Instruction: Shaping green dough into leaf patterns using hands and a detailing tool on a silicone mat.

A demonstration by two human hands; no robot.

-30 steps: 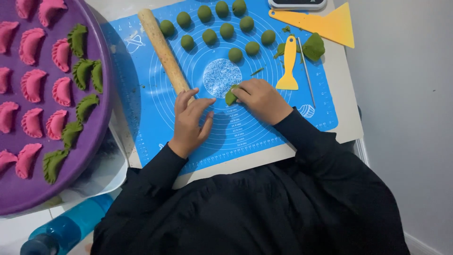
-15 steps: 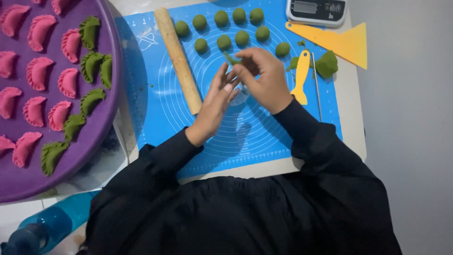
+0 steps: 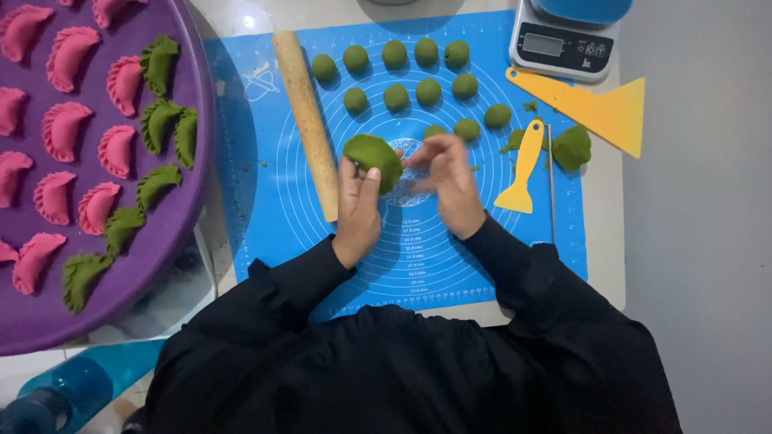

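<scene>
Head view: left hand (image 3: 358, 205) now lifts a flat green dough round (image 3: 374, 159) (grip closed on it), right hand (image 3: 450, 183) pinching its edge.

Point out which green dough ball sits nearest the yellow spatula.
The green dough ball at the right end of the bottom row, just up-left of the yellow spatula.

Rolling pin (image 3: 306, 120) on mat (image 3: 265, 201), tray (image 3: 161, 241) left, scale (image 3: 567, 44) and scraper (image 3: 591, 104) right

A matt green dough round (image 3: 374, 155) is looking soft; the rolling pin (image 3: 306, 120) is showing pale wood, the blue mat (image 3: 265, 185) smooth silicone.
</scene>
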